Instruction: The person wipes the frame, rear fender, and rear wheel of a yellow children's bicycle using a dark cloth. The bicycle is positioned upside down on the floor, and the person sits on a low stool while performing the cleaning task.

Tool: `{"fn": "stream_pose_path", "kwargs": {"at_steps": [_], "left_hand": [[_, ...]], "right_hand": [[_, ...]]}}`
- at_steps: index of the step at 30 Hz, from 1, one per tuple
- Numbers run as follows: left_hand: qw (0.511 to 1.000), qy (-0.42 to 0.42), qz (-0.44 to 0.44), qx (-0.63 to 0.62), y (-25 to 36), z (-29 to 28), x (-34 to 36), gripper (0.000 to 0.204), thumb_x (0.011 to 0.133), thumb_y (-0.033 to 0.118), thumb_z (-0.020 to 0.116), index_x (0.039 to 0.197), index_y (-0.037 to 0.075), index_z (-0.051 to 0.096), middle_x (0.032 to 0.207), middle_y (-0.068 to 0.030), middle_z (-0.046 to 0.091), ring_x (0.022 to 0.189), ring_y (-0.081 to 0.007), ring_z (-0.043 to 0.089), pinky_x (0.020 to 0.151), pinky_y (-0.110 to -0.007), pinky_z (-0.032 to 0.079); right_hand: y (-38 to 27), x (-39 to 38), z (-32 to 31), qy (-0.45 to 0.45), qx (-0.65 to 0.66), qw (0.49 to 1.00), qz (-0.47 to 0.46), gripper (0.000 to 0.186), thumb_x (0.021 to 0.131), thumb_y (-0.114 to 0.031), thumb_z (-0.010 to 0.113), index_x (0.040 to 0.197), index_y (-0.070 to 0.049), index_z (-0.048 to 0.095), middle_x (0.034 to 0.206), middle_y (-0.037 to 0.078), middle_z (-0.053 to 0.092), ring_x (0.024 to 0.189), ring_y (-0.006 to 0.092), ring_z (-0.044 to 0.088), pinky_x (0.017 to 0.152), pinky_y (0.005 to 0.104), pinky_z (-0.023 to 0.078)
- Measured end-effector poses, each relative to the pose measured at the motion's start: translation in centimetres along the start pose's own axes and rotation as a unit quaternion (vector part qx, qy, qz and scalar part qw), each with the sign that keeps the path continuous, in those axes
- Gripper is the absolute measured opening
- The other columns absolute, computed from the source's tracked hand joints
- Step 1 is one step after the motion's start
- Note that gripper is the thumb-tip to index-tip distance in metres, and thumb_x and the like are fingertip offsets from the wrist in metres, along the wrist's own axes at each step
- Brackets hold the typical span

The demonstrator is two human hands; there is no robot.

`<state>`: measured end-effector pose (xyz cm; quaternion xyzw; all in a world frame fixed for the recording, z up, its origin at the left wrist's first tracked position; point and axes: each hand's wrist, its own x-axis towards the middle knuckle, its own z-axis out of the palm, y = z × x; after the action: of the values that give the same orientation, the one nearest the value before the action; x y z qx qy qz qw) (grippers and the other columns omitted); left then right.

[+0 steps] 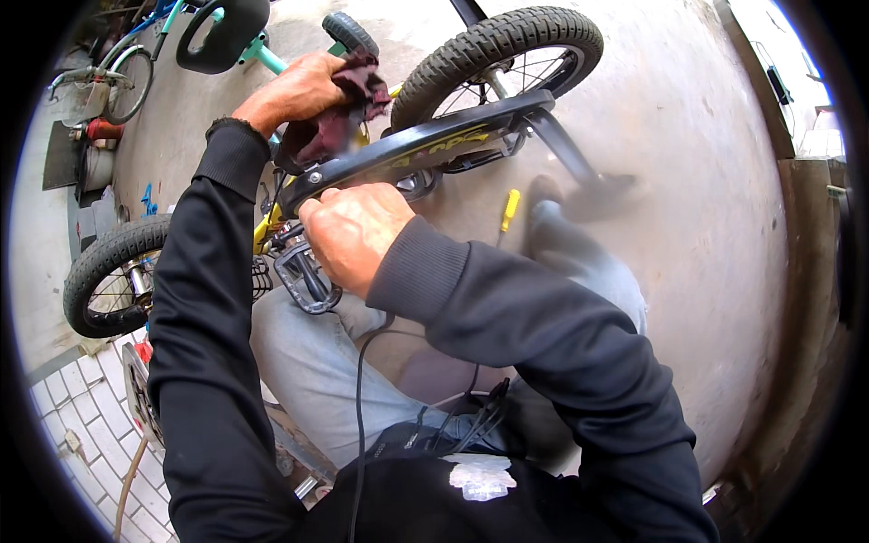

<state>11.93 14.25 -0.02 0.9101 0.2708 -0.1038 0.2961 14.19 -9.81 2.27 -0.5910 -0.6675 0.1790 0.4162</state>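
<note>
A small bicycle with a yellow frame lies tipped over in front of me. My left hand (pixel 303 89) is closed around a dark red cloth rag (pixel 317 136), beyond the bicycle's long black chain guard (pixel 434 136). At the near edge of that guard, close to its left end, my right hand (pixel 358 233) is curled shut. Its fingertips are hidden, so what they grip cannot be made out. Just below the right hand is a black pedal (pixel 308 276). The knobby rear wheel (pixel 502 54) stands beyond the guard, and the front wheel (pixel 113 276) is at the left.
A yellow-handled screwdriver (pixel 511 208) lies on the concrete floor, near my shoe. Black cables (pixel 362 389) hang across my lap. Another bicycle with a black saddle (pixel 222 34) stands at the upper left, with buckets and clutter by the wall. A wall (pixel 797 235) runs along the right.
</note>
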Motion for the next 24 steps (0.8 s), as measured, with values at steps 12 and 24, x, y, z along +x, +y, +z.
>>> {"fn": "stream_pose_path", "kwargs": {"at_steps": [12, 24], "left_hand": [[0.991, 0.063, 0.095, 0.073, 3.0, 3.8, 4.4, 0.034, 0.078, 0.005, 0.054, 0.109, 0.01, 0.068, 0.091, -0.0253, 0.065, 0.091, -0.0405, 0.063, 0.077, -0.043, 0.05], [0.976, 0.194, -0.042, 0.092, -2.5, -1.6, -6.1, 0.031, 0.078, 0.007, 0.058, 0.107, 0.004, 0.067, 0.1, -0.0184, 0.067, 0.094, -0.0349, 0.062, 0.083, -0.039, 0.048]], "right_hand": [[1.6, 0.3, -0.7, 0.004, -0.023, 1.0, 0.02, 0.008, 0.077, -0.008, 0.06, 0.073, -0.002, 0.057, 0.067, 0.017, 0.061, 0.067, 0.0342, 0.064, 0.062, 0.0429, 0.05], [0.8, 0.2, -0.6, 0.0, -0.029, 0.999, 0.013, 0.009, 0.079, -0.01, 0.059, 0.074, -0.003, 0.058, 0.065, 0.015, 0.06, 0.067, 0.0334, 0.064, 0.061, 0.0436, 0.049]]}}
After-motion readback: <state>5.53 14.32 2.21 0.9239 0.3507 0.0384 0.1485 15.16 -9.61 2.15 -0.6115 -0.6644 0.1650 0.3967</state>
